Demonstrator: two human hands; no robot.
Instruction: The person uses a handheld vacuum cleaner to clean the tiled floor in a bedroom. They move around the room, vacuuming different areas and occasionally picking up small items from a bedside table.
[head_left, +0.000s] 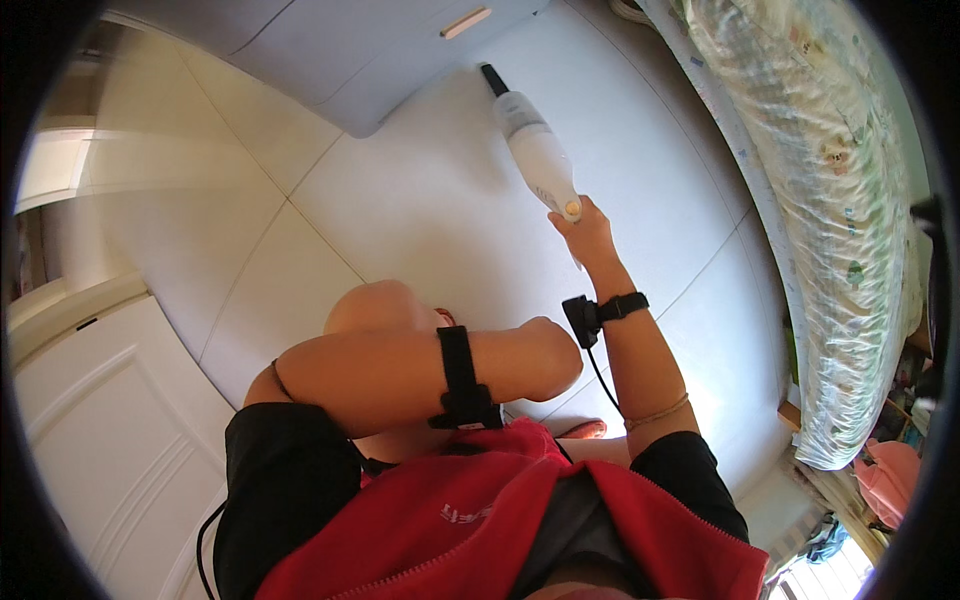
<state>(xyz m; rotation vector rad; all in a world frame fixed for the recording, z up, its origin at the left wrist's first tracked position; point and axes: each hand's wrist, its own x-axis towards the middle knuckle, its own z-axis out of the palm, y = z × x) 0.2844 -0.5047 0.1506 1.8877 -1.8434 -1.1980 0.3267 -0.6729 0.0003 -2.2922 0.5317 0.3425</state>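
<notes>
My right hand grips the rear handle of a white handheld vacuum cleaner. Its translucent front section narrows to a black crevice nozzle, which points away from me, low over the floor near a grey cabinet. The thumb lies close to a round yellowish button at the handle's end. In front of my body, my left hand is bent inward beside my knee. Its fingers are hidden from view, so their closure and contents are unclear.
Pale floor tiles spread around me. A mattress in crinkled clear plastic runs along the right. At lower left stands a white panelled door or cabinet front. A pink object sits at lower right. A black cable trails from the right wrist strap.
</notes>
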